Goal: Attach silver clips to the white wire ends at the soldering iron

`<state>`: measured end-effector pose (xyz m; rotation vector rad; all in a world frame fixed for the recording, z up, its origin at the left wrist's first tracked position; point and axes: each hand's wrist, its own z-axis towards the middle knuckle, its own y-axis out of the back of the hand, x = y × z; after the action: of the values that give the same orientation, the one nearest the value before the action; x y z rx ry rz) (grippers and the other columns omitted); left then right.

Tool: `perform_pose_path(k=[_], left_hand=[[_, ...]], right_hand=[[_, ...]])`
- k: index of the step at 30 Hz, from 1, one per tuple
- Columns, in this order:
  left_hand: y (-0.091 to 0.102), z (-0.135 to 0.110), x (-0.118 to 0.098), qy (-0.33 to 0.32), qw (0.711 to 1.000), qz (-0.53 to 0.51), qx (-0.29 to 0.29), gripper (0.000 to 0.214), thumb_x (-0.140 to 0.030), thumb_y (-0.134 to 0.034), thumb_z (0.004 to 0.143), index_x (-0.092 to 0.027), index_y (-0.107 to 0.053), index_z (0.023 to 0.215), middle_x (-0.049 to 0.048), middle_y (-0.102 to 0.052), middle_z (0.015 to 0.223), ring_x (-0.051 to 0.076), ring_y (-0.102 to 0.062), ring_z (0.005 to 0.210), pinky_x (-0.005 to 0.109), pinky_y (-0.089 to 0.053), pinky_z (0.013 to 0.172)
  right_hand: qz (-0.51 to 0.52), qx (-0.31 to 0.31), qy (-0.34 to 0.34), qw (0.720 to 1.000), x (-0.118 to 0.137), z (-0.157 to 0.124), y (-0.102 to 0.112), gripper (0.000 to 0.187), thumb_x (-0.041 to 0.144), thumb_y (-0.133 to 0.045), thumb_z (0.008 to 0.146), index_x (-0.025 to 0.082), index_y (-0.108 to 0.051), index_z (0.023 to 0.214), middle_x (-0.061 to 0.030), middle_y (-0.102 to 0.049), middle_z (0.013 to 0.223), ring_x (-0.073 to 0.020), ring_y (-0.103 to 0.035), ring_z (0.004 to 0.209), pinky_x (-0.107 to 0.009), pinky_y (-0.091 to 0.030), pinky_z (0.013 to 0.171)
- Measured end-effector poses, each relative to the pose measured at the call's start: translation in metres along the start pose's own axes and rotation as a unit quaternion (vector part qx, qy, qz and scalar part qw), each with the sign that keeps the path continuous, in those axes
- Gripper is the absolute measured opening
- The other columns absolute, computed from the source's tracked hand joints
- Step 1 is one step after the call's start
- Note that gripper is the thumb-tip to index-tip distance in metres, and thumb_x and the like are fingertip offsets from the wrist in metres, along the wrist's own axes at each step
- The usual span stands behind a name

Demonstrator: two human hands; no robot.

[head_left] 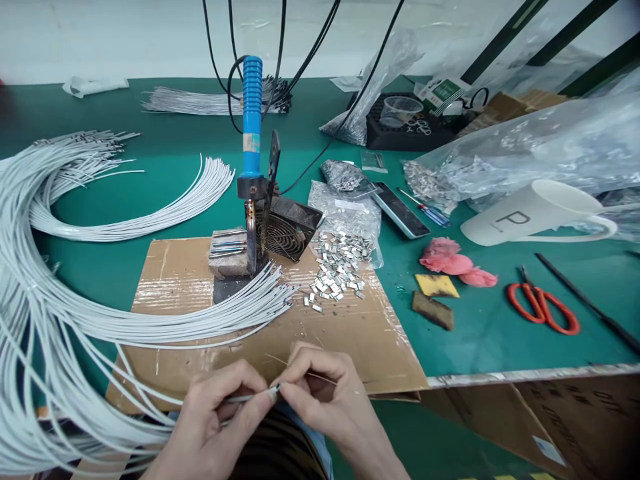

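Observation:
My left hand (pixel 225 407) is closed on a white cable (pixel 239 399), whose end points right between thumb and forefinger. The tip looks dark, with something small and pale beside it; its detail is too small to tell. My right hand (pixel 325 393) pinches at that same tip, and a thin pale wire (pixel 323 378) runs through its fingers. Both hands meet over the near edge of a cardboard sheet (pixel 240 363). Beyond them lies a bundle of white cables (pixel 200 327) with stripped ends, and right of these a pile of small metal connectors (pixel 337 267).
A blue-handled soldering iron (pixel 253 107) stands upright in a holder above a block (pixel 227 250), by a small fan (pixel 285 230). To the right lie a phone (pixel 401 210), red-handled scissors (pixel 543 307), a tipped white mug (pixel 530 213) and plastic bags (pixel 550 147). Black cords (pixel 345 120) hang down behind.

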<state>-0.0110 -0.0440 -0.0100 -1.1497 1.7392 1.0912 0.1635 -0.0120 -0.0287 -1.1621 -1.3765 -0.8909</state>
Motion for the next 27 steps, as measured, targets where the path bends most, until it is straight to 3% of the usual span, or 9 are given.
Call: perform_pose_path(k=[4,9,14,17,20,22,24,27], left_hand=[[0.004,0.000,-0.006,0.023,0.998,0.021,0.052,0.038,-0.047,-0.055,0.097,-0.020,-0.058,0.070,-0.0045,-0.044,0.061,0.014,-0.039,0.059,0.027,-0.027,0.055],[0.007,0.001,-0.007,0.015,0.999,0.031,0.014,0.036,-0.044,-0.051,0.100,-0.021,-0.059,0.072,-0.0040,-0.049,0.066,0.015,-0.046,0.064,0.025,-0.033,0.059],[0.005,0.001,-0.003,-0.102,0.988,0.114,0.002,0.029,-0.030,-0.051,0.103,-0.022,-0.060,0.076,-0.0057,-0.052,0.063,0.012,-0.049,0.057,0.022,-0.036,0.053],[0.002,0.000,0.003,-0.199,0.965,0.162,-0.049,0.013,-0.018,-0.055,0.100,-0.023,-0.061,0.089,-0.0053,-0.061,0.071,0.011,-0.055,0.057,0.019,-0.042,0.057],[-0.004,0.000,0.006,-0.259,0.946,0.172,-0.095,0.020,-0.007,-0.056,0.096,-0.026,-0.058,0.102,-0.0042,-0.068,0.082,0.011,-0.062,0.063,0.018,-0.046,0.064],[-0.009,0.000,0.005,-0.214,0.963,0.126,-0.109,0.016,-0.010,-0.053,0.098,-0.026,-0.057,0.097,-0.0056,-0.062,0.073,0.011,-0.057,0.058,0.020,-0.042,0.059],[-0.012,0.002,0.000,-0.114,0.987,0.028,-0.106,0.014,-0.023,-0.051,0.102,-0.024,-0.056,0.088,-0.0074,-0.049,0.061,0.011,-0.042,0.052,0.022,-0.033,0.051],[-0.011,0.005,-0.009,0.031,0.986,-0.153,-0.056,0.028,-0.045,-0.056,0.100,-0.021,-0.054,0.085,-0.0087,-0.039,0.061,0.010,-0.026,0.052,0.023,-0.020,0.048]], right_hand=[[-0.048,0.041,-0.029,0.998,0.007,0.000,0.007,0.015,0.008,-0.069,0.072,0.014,-0.075,0.059,0.0037,-0.051,0.056,-0.0078,-0.044,0.051,-0.020,-0.033,0.048],[-0.123,0.057,-0.004,0.991,0.016,-0.002,0.010,0.020,0.020,-0.067,0.085,0.014,-0.081,0.072,-0.0007,-0.058,0.063,-0.0117,-0.052,0.058,-0.022,-0.038,0.053],[-0.133,0.035,0.000,0.991,0.020,-0.001,0.009,0.021,0.018,-0.065,0.082,0.013,-0.077,0.065,-0.0004,-0.057,0.058,-0.0108,-0.050,0.054,-0.022,-0.038,0.050],[-0.141,0.021,0.014,0.990,0.023,0.002,0.007,0.020,0.015,-0.065,0.079,0.013,-0.075,0.062,0.0015,-0.053,0.056,-0.0100,-0.047,0.052,-0.022,-0.036,0.049],[-0.122,-0.010,0.018,0.992,0.023,0.004,0.002,0.019,0.014,-0.065,0.077,0.013,-0.073,0.059,0.0032,-0.049,0.054,-0.0091,-0.044,0.050,-0.021,-0.033,0.047],[-0.096,-0.041,0.030,0.994,0.019,0.004,-0.005,0.020,0.014,-0.066,0.078,0.014,-0.072,0.059,0.0036,-0.049,0.054,-0.0090,-0.043,0.049,-0.021,-0.032,0.045],[-0.083,-0.084,0.066,0.991,0.010,0.001,-0.014,0.022,0.014,-0.067,0.082,0.016,-0.070,0.060,0.0038,-0.049,0.055,-0.0092,-0.044,0.049,-0.021,-0.033,0.043],[-0.129,-0.153,0.184,0.962,-0.005,-0.003,-0.026,0.018,0.006,-0.068,0.086,0.018,-0.072,0.073,0.0035,-0.053,0.058,-0.0097,-0.047,0.050,-0.022,-0.038,0.046]])
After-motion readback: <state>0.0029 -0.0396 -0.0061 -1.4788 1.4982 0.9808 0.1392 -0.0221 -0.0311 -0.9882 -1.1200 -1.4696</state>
